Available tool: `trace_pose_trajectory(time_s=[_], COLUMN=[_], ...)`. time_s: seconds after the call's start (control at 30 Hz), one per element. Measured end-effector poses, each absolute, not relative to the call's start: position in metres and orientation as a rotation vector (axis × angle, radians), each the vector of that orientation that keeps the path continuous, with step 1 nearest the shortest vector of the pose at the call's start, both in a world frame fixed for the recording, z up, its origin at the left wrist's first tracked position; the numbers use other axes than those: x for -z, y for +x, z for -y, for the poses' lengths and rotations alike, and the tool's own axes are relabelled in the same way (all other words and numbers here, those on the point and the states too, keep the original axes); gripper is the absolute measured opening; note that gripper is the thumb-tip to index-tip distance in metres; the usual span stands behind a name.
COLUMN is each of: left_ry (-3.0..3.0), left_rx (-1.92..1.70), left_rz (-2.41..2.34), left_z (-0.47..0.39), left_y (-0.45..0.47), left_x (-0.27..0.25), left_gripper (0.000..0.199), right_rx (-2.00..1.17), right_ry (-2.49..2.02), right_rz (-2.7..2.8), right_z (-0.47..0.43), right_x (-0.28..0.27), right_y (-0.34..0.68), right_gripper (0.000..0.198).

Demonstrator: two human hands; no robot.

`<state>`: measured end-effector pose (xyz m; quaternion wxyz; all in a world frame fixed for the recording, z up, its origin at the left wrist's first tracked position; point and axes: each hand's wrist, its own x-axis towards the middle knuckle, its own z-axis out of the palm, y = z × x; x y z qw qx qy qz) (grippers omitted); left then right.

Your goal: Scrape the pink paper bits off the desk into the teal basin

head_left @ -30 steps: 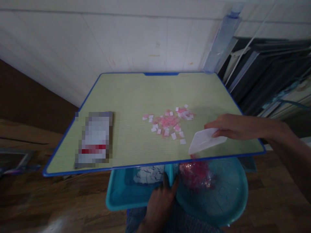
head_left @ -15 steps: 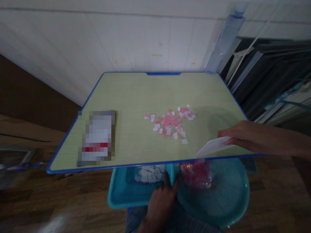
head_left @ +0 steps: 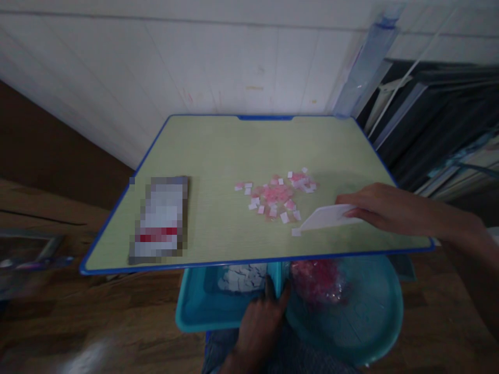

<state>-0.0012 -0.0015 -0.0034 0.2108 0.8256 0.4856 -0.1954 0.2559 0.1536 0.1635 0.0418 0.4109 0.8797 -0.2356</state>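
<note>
My right hand (head_left: pixel 370 208) holds a white flat scraper (head_left: pixel 325 216) over the right part of the table, pinched between thumb and fingers. The scraper's tip is at a small white square (head_left: pixel 296 232) close to the table's front edge. To its left lies a loose scatter of pink pieces (head_left: pixel 276 195) and small white squares. Below the table edge, my left hand (head_left: pixel 262 317) grips the adjoining rims of a teal tray (head_left: pixel 191 314) and a round teal basin (head_left: pixel 384 332). White pieces (head_left: pixel 241 278) lie in the tray; a clear bag of pink-red pieces (head_left: pixel 317 280) is in the basin.
The pale green table (head_left: pixel 210 150) has a blue rim and stands against a white panelled wall. A blurred-out flat object (head_left: pixel 161 218) lies at its left. A clear plastic bottle (head_left: pixel 360 67) and stacked dark panels (head_left: pixel 440 109) are at the back right.
My right hand has moved left and slightly up with the scraper, whose tip has gone from the front edge to the nearest white square. My left hand keeps its hold.
</note>
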Motion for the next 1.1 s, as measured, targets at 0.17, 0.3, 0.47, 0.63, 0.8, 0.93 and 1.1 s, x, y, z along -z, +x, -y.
trace_pose_trajectory(time_s=[0.17, 0.3, 0.47, 0.63, 0.8, 0.93, 1.1], left_ry=[2.315, 2.34, 2.366, 2.386, 2.403, 2.398, 2.384], left_rx=[0.543, 0.509, 0.453, 0.451, 0.421, 0.41, 0.397], left_rz=[-1.345, -1.37, -1.37, -1.369, -1.367, -1.381, -1.377], left_z=[0.003, 0.004, 0.005, 0.006, 0.006, 0.007, 0.008], left_y=[-0.002, -0.002, -0.002, -0.001, -0.001, -0.001, -0.001], left_x=[0.003, 0.004, 0.007, 0.007, 0.006, 0.008, 0.009], left_gripper=[0.069, 0.067, 0.066, 0.06, 0.061, 0.059, 0.06], right_rx=[0.595, 0.493, 0.512, 0.358, 0.441, 0.471, 0.22], right_ry=[1.19, 1.088, 0.893, 0.996, 1.003, 0.968, 1.314], right_rz=[-2.723, -2.85, -2.923, -2.961, -2.94, -2.957, -2.987], right_z=[-0.139, -0.133, -0.132, -0.136, -0.13, -0.125, -0.133], right_x=[-0.161, -0.157, -0.163, -0.162, -0.156, -0.158, -0.165], right_y=[0.225, 0.19, 0.154, 0.147, 0.14, 0.137, 0.152], right_gripper=[0.018, 0.025, 0.02, 0.029, 0.019, 0.02, 0.039])
